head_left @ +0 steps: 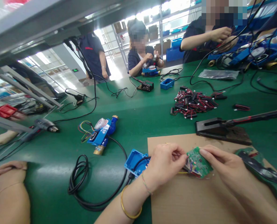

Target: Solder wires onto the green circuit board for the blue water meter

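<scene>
A green circuit board (200, 162) is held tilted above a brown cardboard sheet (176, 202). My right hand (226, 163) grips its right edge between thumb and fingers. At the board's left edge my left hand (167, 163) is closed in a pinch; what lies between the fingertips is hidden. Thin wires show under the board, and a small red light glows on it. Left of my left wrist sits an open blue plastic housing (135, 160) with a black cable (80, 183) running from it, partly covered by my forearm.
A blue water meter (103, 133) with loose coloured wires lies to the left. Beyond the cardboard are a black stand (222, 130) and a pile of black wired battery packs (194, 101). A heat gun (46, 125) and another person's arms (10, 193) are at left. Co-workers sit opposite.
</scene>
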A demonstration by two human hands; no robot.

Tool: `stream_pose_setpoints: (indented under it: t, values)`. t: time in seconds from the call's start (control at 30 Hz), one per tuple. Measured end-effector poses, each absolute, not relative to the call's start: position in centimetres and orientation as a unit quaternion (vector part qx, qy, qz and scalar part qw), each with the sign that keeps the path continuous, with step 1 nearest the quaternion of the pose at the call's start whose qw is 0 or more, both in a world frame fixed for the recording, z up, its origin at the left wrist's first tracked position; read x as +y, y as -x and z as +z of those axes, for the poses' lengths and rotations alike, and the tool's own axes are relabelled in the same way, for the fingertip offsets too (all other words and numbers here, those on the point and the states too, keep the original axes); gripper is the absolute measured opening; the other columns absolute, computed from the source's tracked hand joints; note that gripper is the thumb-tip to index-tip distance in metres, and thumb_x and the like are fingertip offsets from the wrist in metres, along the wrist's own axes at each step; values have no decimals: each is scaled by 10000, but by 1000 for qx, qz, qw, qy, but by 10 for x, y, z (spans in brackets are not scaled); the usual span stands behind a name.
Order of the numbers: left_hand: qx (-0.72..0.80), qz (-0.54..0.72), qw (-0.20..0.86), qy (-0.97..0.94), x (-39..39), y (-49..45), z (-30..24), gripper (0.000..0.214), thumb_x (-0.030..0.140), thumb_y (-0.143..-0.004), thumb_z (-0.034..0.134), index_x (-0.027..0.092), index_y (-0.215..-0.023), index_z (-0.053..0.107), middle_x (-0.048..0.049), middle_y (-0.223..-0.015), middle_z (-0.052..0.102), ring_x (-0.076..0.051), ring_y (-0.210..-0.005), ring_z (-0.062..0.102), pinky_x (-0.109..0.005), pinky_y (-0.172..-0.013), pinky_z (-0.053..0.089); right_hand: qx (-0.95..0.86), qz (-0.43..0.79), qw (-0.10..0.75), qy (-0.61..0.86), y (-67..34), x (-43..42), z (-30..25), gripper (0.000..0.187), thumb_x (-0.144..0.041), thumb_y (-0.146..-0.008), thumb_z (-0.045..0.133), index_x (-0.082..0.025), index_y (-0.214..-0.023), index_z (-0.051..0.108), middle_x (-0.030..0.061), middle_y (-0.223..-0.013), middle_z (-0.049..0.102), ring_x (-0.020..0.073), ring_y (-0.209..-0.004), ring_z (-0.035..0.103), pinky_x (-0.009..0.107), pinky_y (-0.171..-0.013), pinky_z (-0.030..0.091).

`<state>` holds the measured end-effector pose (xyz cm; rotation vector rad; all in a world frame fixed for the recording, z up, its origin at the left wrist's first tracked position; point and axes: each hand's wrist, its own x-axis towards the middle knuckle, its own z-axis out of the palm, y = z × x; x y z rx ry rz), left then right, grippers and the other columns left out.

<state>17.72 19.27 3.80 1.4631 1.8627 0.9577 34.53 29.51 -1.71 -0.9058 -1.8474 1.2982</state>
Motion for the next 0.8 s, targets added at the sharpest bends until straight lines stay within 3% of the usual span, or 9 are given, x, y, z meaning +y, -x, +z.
stream_pose_setpoints:
  t: [0.33,0.4,0.47,0.57,0.8]
  values:
    - [698,343,273,-567,191,-177,39,82,232,-813,594,186,-778,652,23,-735,665,-97,-675,585,-216,-625,436,-730,434,418,323,-350,285,-10,211,-410,-808,657,-217,-746,716,27,-789,670,154,-707,623,195,-588,533]
    - [710,351,197,-578,188,-180,40,62,232,-820,602,190,-846,638,-3,-845,666,-127,-777,602,-247,-683,462,-738,419,423,319,-350,282,-7,203,-399,-821,645,-222,-747,711,23,-781,668,149,-696,617,196,-578,526]
    - [714,370,53,-592,184,-185,41,53,228,-834,594,176,-835,605,-38,-888,640,-158,-847,587,-284,-725,468,-742,404,428,321,-351,280,-5,205,-394,-834,635,-220,-750,703,25,-774,664,149,-688,611,202,-577,522]
    - [641,383,-121,-654,176,-197,40,206,227,-853,558,173,-661,506,-23,-699,567,-141,-698,526,-282,-636,436,-749,386,434,318,-352,278,-5,172,-363,-852,630,-221,-778,694,19,-796,665,139,-704,607,192,-594,514]
    - [550,365,-153,-735,176,-212,28,289,288,-862,510,172,-600,480,-31,-615,550,-139,-621,519,-280,-565,446,-760,360,446,305,-352,278,-5,156,-341,-861,617,-226,-781,684,7,-789,662,132,-698,615,184,-603,516]
